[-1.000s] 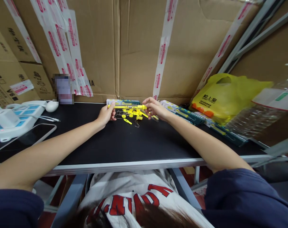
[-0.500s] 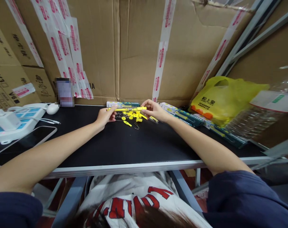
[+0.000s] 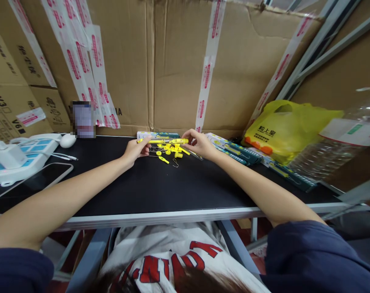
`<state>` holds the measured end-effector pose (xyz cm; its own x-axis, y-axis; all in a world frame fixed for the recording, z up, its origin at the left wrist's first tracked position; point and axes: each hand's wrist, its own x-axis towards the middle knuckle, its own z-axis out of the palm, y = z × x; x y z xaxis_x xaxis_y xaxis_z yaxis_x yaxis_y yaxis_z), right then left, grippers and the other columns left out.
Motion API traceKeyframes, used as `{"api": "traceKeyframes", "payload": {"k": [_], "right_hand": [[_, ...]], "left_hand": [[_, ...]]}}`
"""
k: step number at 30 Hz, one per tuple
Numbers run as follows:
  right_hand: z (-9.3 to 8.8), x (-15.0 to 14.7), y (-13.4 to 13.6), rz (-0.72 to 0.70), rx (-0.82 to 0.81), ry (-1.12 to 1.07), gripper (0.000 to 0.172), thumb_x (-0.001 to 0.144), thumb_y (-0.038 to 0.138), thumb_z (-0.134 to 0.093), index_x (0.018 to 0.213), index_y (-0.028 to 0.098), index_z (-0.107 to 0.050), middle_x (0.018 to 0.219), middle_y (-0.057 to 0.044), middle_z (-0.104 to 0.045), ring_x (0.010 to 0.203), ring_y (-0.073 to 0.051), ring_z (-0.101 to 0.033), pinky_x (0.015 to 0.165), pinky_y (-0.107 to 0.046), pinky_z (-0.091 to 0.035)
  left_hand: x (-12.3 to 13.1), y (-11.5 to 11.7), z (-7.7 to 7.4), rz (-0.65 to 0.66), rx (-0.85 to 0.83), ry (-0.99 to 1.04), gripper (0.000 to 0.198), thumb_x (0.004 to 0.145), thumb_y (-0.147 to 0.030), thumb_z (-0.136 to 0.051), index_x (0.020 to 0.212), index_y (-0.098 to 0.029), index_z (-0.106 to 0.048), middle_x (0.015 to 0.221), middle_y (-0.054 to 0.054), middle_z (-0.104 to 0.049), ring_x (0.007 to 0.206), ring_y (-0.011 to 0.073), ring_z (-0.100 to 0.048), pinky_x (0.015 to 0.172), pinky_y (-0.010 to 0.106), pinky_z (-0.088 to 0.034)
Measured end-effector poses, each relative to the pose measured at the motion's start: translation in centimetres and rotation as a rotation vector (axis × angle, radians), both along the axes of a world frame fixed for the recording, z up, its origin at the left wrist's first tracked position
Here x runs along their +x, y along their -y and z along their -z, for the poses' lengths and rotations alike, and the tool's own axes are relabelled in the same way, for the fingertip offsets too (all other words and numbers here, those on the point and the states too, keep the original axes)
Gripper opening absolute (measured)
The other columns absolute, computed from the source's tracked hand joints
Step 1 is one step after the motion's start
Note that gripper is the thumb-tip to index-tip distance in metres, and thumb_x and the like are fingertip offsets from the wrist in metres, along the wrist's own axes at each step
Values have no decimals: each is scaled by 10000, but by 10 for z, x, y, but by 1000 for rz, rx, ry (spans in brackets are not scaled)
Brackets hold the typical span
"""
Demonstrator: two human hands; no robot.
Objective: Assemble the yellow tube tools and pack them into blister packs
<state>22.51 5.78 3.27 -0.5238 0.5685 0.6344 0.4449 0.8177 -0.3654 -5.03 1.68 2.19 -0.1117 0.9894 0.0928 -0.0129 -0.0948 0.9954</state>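
My left hand (image 3: 135, 149) is closed around the left end of a slim yellow pen-shaped tool (image 3: 169, 141) with a metal part along its middle. It lies level above the table. At the tool's right end my right hand (image 3: 200, 144) has its thumb and fingers pinched on the yellow tip. Small loose yellow plastic parts (image 3: 178, 155) lie on the black table (image 3: 169, 187) below the tool, with thin wire pieces among them. One bent wire clip (image 3: 175, 163) rests in front of the pile. Beneath my right hand, thin metal pieces (image 3: 197, 155) are partly hidden.
Printed boxes (image 3: 233, 150) lie to the right, near a yellow plastic bag (image 3: 282, 126) and a large clear bottle (image 3: 328, 142). To the left are a power strip (image 3: 41, 152), a phone (image 3: 35, 181) and cables. A cardboard wall (image 3: 178, 81) stands behind.
My right hand has shifted very slightly, and its fingers cover more of the thin metal pieces beneath. Both hands stay at the yellow tool; the view has tilted a little.
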Motion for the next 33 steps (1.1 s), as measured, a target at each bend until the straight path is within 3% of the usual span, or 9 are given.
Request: {"api": "traceKeyframes", "payload": {"k": [19, 25, 33], "right_hand": [[-1, -2, 4, 13, -17, 9, 278, 822, 396, -695, 983, 199, -585, 835, -20, -640, 695, -126, -575, 610, -281, -476], [-5, -2, 8, 14, 49, -9, 274, 827, 430, -689, 949, 199, -605, 951, -43, -578, 702, -107, -544, 608, -277, -484], [-2, -2, 6, 27, -12, -11, 279, 838, 411, -686, 1008, 220, -573, 778, 5, -569, 681, -122, -532, 614, -280, -471]], "left_hand": [[-1, -3, 1, 0, 2, -11, 346, 840, -419, -696, 689, -117, -620, 548, -25, -585, 447, 51, -544, 548, 194, -537], [0, -2, 1, 25, 5, -2, 390, 800, -481, -720, 690, -123, -612, 553, -27, -582, 455, 52, -545, 563, 198, -542], [1, -1, -1, 20, 3, 0, 381, 808, -471, -717, 687, -127, -607, 547, -28, -577, 447, 51, -542, 554, 195, -537]]}}
